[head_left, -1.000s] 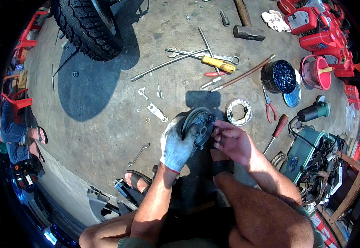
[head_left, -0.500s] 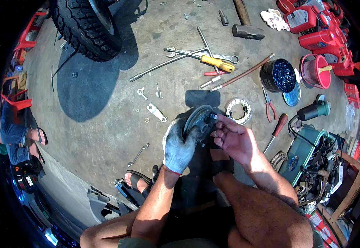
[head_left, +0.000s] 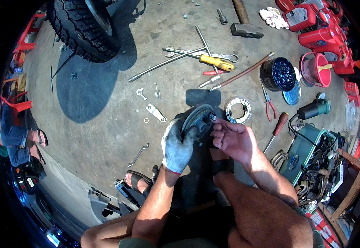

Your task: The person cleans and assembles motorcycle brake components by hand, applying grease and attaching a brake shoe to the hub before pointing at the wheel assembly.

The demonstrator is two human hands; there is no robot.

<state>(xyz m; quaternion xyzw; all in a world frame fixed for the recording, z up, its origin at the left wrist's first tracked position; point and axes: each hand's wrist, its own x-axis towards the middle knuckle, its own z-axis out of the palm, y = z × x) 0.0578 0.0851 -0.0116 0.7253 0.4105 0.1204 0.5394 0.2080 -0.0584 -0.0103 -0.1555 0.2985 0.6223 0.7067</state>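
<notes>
The left hand (head_left: 177, 145), in a grey work glove, is wrapped around the lower edge of a round dark metal brake plate (head_left: 196, 120), holding it tilted on edge just above the concrete floor (head_left: 105, 124). The bare right hand (head_left: 233, 140) sits just to the right of the plate, its fingers (head_left: 218, 127) curled and pinched on a small part at the plate's centre; what that part is cannot be made out. The plate hangs between both hands, in front of the person's knees.

Just beyond the plate to the right lies a ring of brake shoes (head_left: 238, 110). Further right are red-handled pliers (head_left: 269, 103) and a screwdriver with a red handle (head_left: 278, 126). Past them stand a dark round tin (head_left: 277, 74) and a red bucket (head_left: 315, 69). Up ahead, a yellow-handled screwdriver (head_left: 216, 63) lies among long spanners (head_left: 188, 53), with a hammer (head_left: 244, 20) beyond. To the left, a small flat bracket (head_left: 155, 112) and a wrench (head_left: 138, 154) lie well apart on the floor, and a knobbly black tyre (head_left: 82, 27) stands at the far left.
</notes>
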